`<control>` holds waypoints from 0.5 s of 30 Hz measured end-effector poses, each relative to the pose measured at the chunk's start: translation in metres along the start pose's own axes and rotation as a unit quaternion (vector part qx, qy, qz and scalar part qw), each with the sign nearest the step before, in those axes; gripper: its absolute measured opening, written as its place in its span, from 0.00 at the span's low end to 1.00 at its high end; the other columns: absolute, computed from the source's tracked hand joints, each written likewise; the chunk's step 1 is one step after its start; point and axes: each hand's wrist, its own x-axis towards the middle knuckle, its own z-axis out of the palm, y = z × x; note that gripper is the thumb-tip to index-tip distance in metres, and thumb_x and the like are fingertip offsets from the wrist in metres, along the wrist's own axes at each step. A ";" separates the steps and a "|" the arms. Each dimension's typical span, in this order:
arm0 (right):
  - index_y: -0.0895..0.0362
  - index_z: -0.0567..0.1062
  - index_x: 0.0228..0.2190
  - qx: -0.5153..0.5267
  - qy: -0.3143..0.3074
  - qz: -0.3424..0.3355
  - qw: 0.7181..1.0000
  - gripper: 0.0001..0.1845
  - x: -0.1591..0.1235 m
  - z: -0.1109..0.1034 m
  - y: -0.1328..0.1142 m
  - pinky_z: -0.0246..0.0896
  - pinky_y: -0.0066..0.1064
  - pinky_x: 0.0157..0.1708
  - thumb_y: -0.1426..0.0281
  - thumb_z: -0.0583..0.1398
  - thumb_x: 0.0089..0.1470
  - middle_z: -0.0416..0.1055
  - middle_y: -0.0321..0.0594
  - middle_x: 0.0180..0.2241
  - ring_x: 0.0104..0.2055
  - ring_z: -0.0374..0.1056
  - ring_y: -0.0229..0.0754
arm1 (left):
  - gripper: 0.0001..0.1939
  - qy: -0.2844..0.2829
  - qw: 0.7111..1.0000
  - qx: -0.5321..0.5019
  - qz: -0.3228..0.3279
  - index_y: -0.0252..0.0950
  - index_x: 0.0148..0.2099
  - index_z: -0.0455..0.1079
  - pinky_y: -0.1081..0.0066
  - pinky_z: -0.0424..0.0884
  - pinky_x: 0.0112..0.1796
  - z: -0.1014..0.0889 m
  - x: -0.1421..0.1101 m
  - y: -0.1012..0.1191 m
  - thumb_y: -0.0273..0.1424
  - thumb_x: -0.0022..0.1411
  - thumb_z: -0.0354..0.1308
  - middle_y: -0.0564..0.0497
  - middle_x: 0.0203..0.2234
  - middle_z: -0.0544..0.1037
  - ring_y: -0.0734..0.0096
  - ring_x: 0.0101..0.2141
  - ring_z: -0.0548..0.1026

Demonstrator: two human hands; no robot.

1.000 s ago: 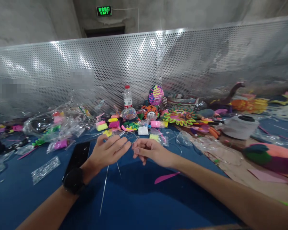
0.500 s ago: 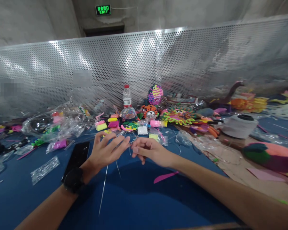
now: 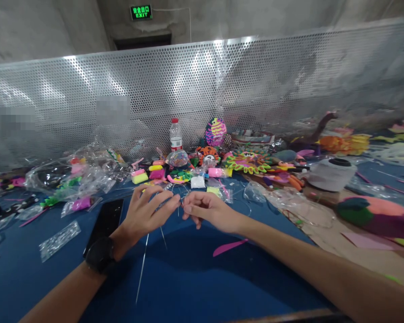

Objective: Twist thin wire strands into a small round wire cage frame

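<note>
My left hand (image 3: 151,208), with a black watch on its wrist, is bent over a thin silvery wire (image 3: 142,269). Its fingertips close together on the wire, the other fingers loosely raised. My right hand (image 3: 210,210) faces it a small gap away, thumb and forefinger pinched on the same wire. Long wire ends slant down under the left hand toward the table's front, and thin loops show behind the fingertips. The exact spot where the fingers meet the wire is partly hidden. Nearer me lies a pink plastic knife (image 3: 229,246).
A black phone (image 3: 104,224) lies beside my left wrist, near a clear packet (image 3: 59,241). Behind my hands are bagged colored clay packs (image 3: 157,174), a red-capped bottle (image 3: 176,137) and clay figures. A white tub (image 3: 331,175) and brown board (image 3: 318,224) are at right.
The whole view has shifted slightly. Both hands keep nearly the same pose at the wire, their fingertips moving only a little.
</note>
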 end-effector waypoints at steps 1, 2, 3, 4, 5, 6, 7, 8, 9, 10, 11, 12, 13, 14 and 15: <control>0.57 0.70 0.30 0.000 0.002 -0.002 1.000 0.14 0.000 0.000 0.000 0.63 0.23 0.19 0.60 0.65 0.48 0.72 0.35 0.26 0.19 0.60 0.29 | 0.14 0.003 1.000 -0.001 0.000 0.41 0.44 0.71 0.63 0.66 0.40 0.000 0.001 0.000 0.25 0.56 0.63 0.52 0.32 0.78 0.65 0.37 0.73; 0.57 0.70 0.30 0.001 0.003 -0.004 1.000 0.15 0.000 0.000 0.000 0.63 0.23 0.19 0.60 0.65 0.48 0.72 0.35 0.26 0.19 0.60 0.29 | 0.13 0.006 1.000 -0.002 -0.002 0.40 0.44 0.71 0.63 0.66 0.40 0.000 0.001 0.000 0.25 0.56 0.63 0.52 0.32 0.78 0.65 0.37 0.73; 0.57 0.70 0.30 0.001 0.004 -0.005 1.000 0.15 0.000 0.000 0.001 0.63 0.23 0.19 0.60 0.65 0.47 0.73 0.34 0.26 0.19 0.60 0.28 | 0.13 0.008 1.000 -0.005 -0.005 0.40 0.44 0.71 0.64 0.66 0.40 0.001 0.002 0.001 0.25 0.56 0.63 0.52 0.32 0.78 0.66 0.37 0.73; 0.57 0.70 0.30 0.001 0.005 -0.005 1.000 0.15 0.000 0.000 0.001 0.63 0.23 0.19 0.60 0.65 0.47 0.73 0.34 0.26 0.19 0.60 0.28 | 0.13 0.008 1.000 -0.010 -0.013 0.40 0.44 0.71 0.64 0.66 0.39 0.001 0.002 0.002 0.25 0.56 0.63 0.52 0.32 0.78 0.66 0.36 0.73; 0.57 0.70 0.30 0.000 0.006 -0.004 1.000 0.15 0.000 0.000 0.001 0.63 0.23 0.19 0.59 0.65 0.47 0.73 0.34 0.26 0.19 0.60 0.28 | 0.13 0.006 1.000 -0.016 -0.023 0.40 0.45 0.71 0.64 0.66 0.39 0.002 0.002 0.002 0.26 0.57 0.62 0.52 0.32 0.78 0.66 0.36 0.73; 0.57 0.70 0.30 -0.002 0.008 -0.003 1.000 0.15 0.001 0.000 0.001 0.63 0.23 0.19 0.59 0.65 0.47 0.73 0.34 0.26 0.19 0.60 0.28 | 0.12 0.003 0.999 -0.023 -0.036 0.41 0.45 0.71 0.64 0.66 0.40 0.003 0.002 0.003 0.26 0.57 0.62 0.52 0.32 0.78 0.66 0.37 0.73; 0.57 0.70 0.31 -0.004 0.009 -0.003 1.000 0.16 0.001 -0.001 0.001 0.63 0.23 0.19 0.59 0.65 0.47 0.73 0.34 0.26 0.19 0.60 0.28 | 0.12 0.000 0.998 -0.031 -0.048 0.41 0.45 0.71 0.64 0.66 0.40 0.004 0.002 0.004 0.26 0.58 0.61 0.52 0.32 0.78 0.66 0.37 0.73; 0.57 0.70 0.31 -0.006 0.010 -0.003 1.000 0.16 0.001 -0.001 0.002 0.63 0.23 0.19 0.59 0.65 0.47 0.73 0.34 0.26 0.19 0.60 0.28 | 0.11 -0.001 0.998 -0.037 -0.058 0.41 0.44 0.71 0.63 0.66 0.41 0.005 0.002 0.005 0.26 0.58 0.60 0.51 0.33 0.78 0.65 0.38 0.73; 0.57 0.70 0.31 -0.008 0.009 -0.005 1.000 0.15 0.001 -0.001 0.002 0.63 0.22 0.19 0.59 0.65 0.48 0.73 0.34 0.26 0.19 0.60 0.28 | 0.10 -0.002 0.997 -0.042 -0.067 0.41 0.43 0.71 0.63 0.67 0.41 0.007 0.002 0.006 0.26 0.59 0.60 0.51 0.33 0.78 0.65 0.38 0.73; 0.57 0.70 0.31 -0.011 0.009 -0.006 1.000 0.15 0.001 -0.001 0.002 0.63 0.22 0.19 0.59 0.65 0.48 0.73 0.34 0.26 0.19 0.60 0.28 | 0.09 -0.002 0.996 -0.046 -0.076 0.40 0.42 0.71 0.63 0.67 0.41 0.008 0.001 0.007 0.26 0.59 0.59 0.50 0.34 0.78 0.65 0.38 0.73; 0.57 0.70 0.31 -0.013 0.009 -0.008 1.000 0.15 0.000 -0.001 0.002 0.63 0.22 0.19 0.59 0.65 0.48 0.73 0.34 0.26 0.19 0.60 0.28 | 0.08 -0.001 0.995 -0.051 -0.083 0.40 0.42 0.71 0.63 0.67 0.41 0.009 0.001 0.008 0.26 0.59 0.59 0.49 0.34 0.78 0.64 0.38 0.73; 0.57 0.70 0.31 -0.015 0.009 -0.010 1.000 0.15 0.000 -0.002 0.002 0.63 0.22 0.19 0.60 0.64 0.48 0.73 0.34 0.26 0.19 0.60 0.28 | 0.08 -0.001 0.994 -0.057 -0.088 0.39 0.41 0.71 0.62 0.68 0.41 0.009 0.002 0.009 0.26 0.59 0.59 0.49 0.34 0.77 0.64 0.39 0.73; 0.58 0.70 0.31 -0.016 0.010 -0.012 1.000 0.15 0.000 -0.002 0.003 0.63 0.22 0.19 0.60 0.64 0.49 0.73 0.34 0.26 0.19 0.60 0.28 | 0.07 -0.001 0.994 -0.062 -0.094 0.38 0.41 0.71 0.62 0.68 0.41 0.010 0.002 0.010 0.25 0.59 0.59 0.48 0.35 0.77 0.63 0.39 0.73; 0.58 0.70 0.31 -0.017 0.012 -0.014 1.000 0.14 0.000 -0.002 0.003 0.63 0.22 0.19 0.60 0.64 0.49 0.73 0.34 0.26 0.19 0.60 0.28 | 0.07 -0.003 0.993 -0.068 -0.100 0.38 0.41 0.71 0.62 0.68 0.41 0.010 0.002 0.010 0.25 0.59 0.58 0.47 0.35 0.77 0.63 0.39 0.73; 0.58 0.70 0.31 -0.017 0.012 -0.016 1.000 0.14 0.000 -0.002 0.003 0.63 0.22 0.19 0.60 0.64 0.49 0.73 0.34 0.26 0.19 0.60 0.28 | 0.07 -0.005 0.992 -0.074 -0.107 0.38 0.41 0.71 0.61 0.68 0.41 0.010 0.002 0.011 0.25 0.59 0.58 0.47 0.35 0.76 0.62 0.40 0.72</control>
